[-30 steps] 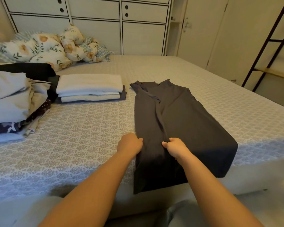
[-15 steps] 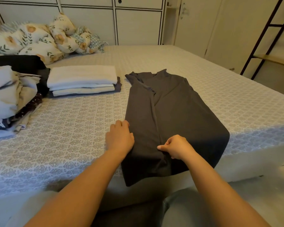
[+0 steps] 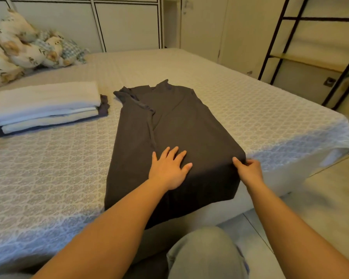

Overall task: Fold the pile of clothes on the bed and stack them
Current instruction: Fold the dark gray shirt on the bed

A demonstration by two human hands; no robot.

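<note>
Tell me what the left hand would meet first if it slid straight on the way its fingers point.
More of the dark garment it presses flat; the left hand points up its length toward the collar, probably meeting nothing else before it.

A home bedroom: a wide bed [image 3: 250, 109] in a patterned cover, floral pillows [image 3: 18, 49] at its head, panelled wardrobe doors [image 3: 127, 23] just behind it.

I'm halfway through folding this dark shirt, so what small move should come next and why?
Probably fold the right edge inward. The right hand already pinches the dark shirt at that edge, the left hand lies flat on its middle, and the left side looks already folded over.
</note>
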